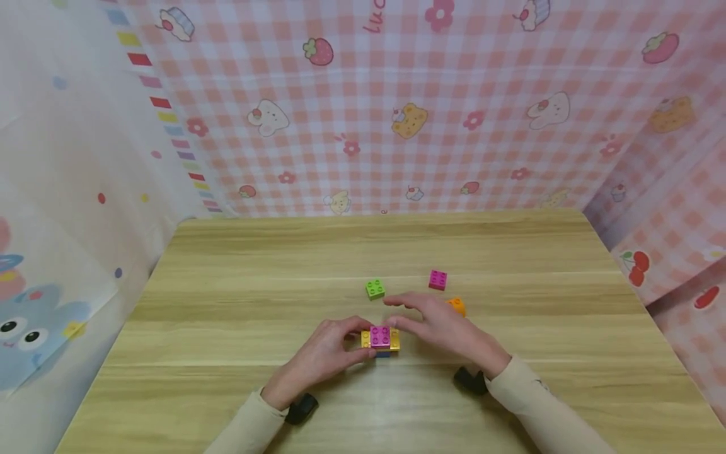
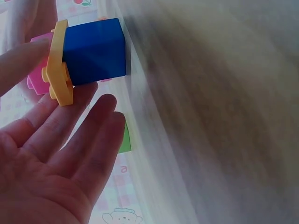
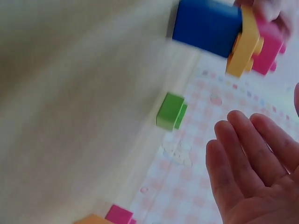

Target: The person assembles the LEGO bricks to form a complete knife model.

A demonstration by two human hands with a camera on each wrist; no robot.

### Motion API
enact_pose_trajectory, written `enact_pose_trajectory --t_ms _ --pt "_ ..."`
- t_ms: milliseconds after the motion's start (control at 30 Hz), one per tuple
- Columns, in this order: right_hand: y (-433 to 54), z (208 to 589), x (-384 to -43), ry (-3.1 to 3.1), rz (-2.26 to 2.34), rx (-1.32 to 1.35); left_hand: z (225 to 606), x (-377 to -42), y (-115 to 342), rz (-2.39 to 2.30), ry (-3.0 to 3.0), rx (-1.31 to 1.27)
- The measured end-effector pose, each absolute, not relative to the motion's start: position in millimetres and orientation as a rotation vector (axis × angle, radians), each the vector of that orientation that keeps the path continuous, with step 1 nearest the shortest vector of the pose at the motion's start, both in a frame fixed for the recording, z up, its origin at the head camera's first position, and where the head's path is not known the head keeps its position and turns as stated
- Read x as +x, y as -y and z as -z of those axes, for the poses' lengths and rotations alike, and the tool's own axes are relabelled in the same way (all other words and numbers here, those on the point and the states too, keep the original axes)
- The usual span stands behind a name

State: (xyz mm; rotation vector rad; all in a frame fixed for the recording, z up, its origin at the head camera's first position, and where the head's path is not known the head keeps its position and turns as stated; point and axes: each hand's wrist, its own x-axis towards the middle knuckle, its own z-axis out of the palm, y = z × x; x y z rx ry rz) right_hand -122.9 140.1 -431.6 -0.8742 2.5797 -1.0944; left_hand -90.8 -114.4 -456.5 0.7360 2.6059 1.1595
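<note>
A small stack of toy bricks stands on the table in front of the person. Its base is a blue brick (image 2: pixel 95 50), a flat yellow piece (image 1: pixel 395 341) lies across that, and a pink brick (image 1: pixel 380 337) sits on top. From the left, the left hand (image 1: pixel 320 354) pinches the stack's upper part between thumb and index finger, while its other fingers extend loosely beside the blue brick. The right hand (image 1: pixel 439 325) hovers at the stack's right side with fingers extended and nothing held. Its thumb tip overlaps the yellow piece's corner in the head view.
Behind the stack lies a green brick (image 1: pixel 375 289) on the wooden table (image 1: pixel 255 265). Farther right is a magenta brick (image 1: pixel 438 279). An orange piece (image 1: pixel 457 306) shows partly behind the right hand. A checked pink cloth (image 1: pixel 340 113) hangs along the table's back edge.
</note>
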Motion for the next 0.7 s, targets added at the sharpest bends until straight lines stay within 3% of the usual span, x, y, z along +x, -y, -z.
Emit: enact_pose_trajectory --t_ms 700 --pt "-122 435 -170 -2.684 0.762 -1.013 453 -87 112 -1.261 -2.623 0.766"
